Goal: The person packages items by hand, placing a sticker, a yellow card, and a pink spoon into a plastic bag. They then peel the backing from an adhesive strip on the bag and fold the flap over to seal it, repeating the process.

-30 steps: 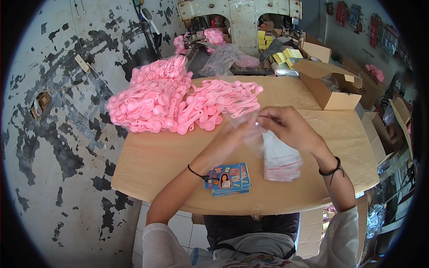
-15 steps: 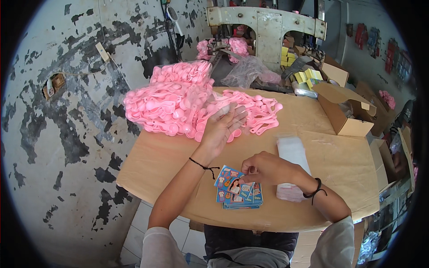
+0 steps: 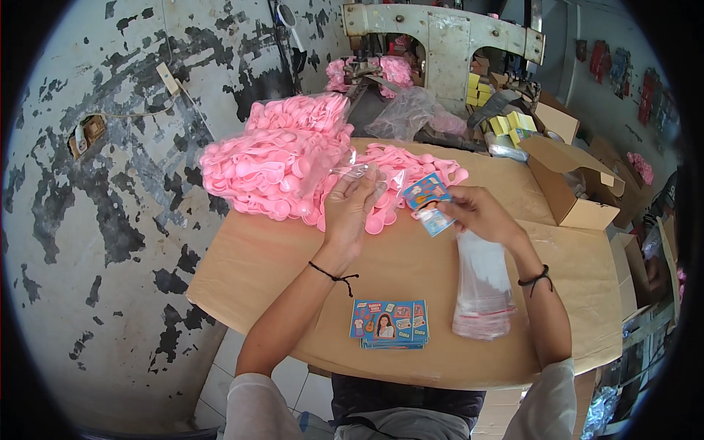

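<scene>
Right of frame centre, the right hand (image 3: pixel 480 213) pinches a blue card (image 3: pixel 425 189), likely light, stiffish and best held edgewise, while the left hand (image 3: pixel 350 211), mid-frame, grips clear plastic (image 3: pixel 350 170), probably limp and slippery.

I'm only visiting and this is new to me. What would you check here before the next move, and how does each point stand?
1. Left hand has hold of a clear plastic bag: ok.
2. Right hand grips blue printed card: ok.
3. Only one card in that grip: cannot tell; it could be one bent card or two.
4. Bag's mouth open: cannot tell; the film is too transparent.
5. Card stack neatly squared: not ok; its edges are uneven.
6. More clear bags on the table: ok, lying right of the card stack.
</scene>
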`<move>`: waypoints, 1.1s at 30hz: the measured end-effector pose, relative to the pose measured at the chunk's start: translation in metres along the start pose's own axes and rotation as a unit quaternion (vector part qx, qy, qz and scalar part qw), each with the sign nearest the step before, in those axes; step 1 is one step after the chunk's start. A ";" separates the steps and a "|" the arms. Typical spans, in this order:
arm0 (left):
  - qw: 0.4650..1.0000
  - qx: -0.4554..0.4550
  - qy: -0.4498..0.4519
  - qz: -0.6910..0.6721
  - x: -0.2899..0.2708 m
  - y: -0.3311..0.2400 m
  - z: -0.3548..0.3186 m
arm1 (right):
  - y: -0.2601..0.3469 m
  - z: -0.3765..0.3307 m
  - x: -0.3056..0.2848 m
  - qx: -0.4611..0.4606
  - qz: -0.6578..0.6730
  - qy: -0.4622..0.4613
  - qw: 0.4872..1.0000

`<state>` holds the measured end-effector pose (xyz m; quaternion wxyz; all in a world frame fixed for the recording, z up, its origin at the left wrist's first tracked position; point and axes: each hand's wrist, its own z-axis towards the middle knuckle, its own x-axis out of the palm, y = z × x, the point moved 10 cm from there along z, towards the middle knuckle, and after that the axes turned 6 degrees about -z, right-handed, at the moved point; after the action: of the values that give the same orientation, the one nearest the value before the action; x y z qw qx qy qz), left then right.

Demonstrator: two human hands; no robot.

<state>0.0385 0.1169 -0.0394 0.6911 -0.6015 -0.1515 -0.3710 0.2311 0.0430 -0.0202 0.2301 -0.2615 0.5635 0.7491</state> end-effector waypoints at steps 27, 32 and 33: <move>0.974 -0.074 0.214 -0.008 0.056 0.017 -0.027 | 0.026 0.000 0.032 0.005 0.111 -0.026 0.993; 0.963 -0.078 0.258 -0.019 0.070 0.017 -0.039 | 0.050 -0.004 0.036 -0.037 0.241 -0.050 0.969; 0.959 -0.051 0.278 -0.009 0.075 0.014 -0.045 | 0.046 -0.002 0.039 -0.023 0.236 -0.045 0.970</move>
<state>0.0888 0.0500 -0.0104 0.6710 -0.5077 0.0604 -0.5370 0.1727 0.0309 -0.0125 0.0658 -0.0919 0.5813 0.8058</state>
